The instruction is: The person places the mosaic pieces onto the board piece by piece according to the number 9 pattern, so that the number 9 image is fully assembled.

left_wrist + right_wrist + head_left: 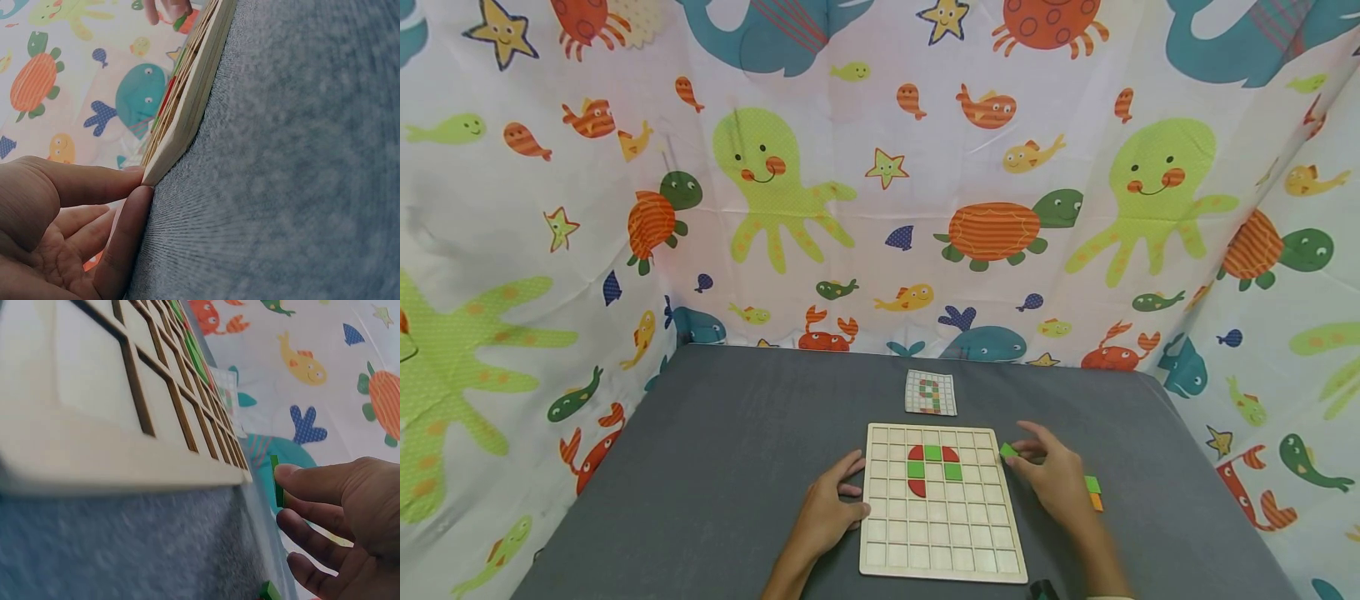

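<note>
Six pieces, three red [917, 487] and three green [932, 452], sit in the wooden grid board [940, 533], which lies on a dark grey cloth [760, 467]. Left hand [829, 510] has thumb and finger pinching the board's left edge. Right hand [1051, 475] is pinching a loose green tile [1008, 451] off the table, just beside the upper right edge, its other fingers kinda loosely bent. There's a pattern card [931, 392] just past the board, plus a spare green piece [1092, 484] and an orange one [1097, 502] beyond the right wrist.
</note>
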The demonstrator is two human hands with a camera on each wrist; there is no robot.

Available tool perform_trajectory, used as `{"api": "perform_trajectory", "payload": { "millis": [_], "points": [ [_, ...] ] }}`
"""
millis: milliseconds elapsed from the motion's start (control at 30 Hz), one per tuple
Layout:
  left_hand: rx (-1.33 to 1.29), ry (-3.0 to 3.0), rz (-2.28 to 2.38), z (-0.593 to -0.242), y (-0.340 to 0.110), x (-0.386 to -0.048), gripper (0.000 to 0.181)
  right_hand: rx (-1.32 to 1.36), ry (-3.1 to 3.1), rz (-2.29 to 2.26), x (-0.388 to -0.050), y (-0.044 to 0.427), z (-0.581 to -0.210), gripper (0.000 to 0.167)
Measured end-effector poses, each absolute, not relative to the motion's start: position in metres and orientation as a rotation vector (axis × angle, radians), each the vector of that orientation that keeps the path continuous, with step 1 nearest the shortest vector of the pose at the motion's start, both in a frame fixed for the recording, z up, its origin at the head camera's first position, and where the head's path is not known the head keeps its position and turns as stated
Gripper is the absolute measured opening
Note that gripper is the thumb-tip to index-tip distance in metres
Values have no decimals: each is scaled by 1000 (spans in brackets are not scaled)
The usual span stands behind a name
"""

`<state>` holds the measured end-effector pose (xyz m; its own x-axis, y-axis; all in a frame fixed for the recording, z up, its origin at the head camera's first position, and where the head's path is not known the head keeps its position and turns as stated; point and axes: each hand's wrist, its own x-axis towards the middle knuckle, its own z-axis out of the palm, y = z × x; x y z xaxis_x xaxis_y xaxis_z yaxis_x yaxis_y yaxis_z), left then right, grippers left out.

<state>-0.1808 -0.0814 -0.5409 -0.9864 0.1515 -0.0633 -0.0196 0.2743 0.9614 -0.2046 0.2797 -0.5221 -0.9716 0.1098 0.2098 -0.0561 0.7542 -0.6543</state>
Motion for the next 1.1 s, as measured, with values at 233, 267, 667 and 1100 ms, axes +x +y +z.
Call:
{"api": "perform_trajectory", "payload": {
  "millis": [233, 267, 667, 1100],
  "points": [
    [128, 2390, 1809, -541, -82, -181, 86, 10, -2756, 1078, -204, 267, -520, 64],
    [128, 2392, 1807, -541, -82, -181, 86, 23, -2758, 1092, -203, 265, -519, 64],
    [124, 2385, 1813, -541, -82, -182, 85, 156, -2765, 1212, -199, 240, -517, 61],
    [114, 2370, 1825, -540, -81, -181, 86, 225, -2797, 1259, -196, 219, -517, 59]
  ]
}}
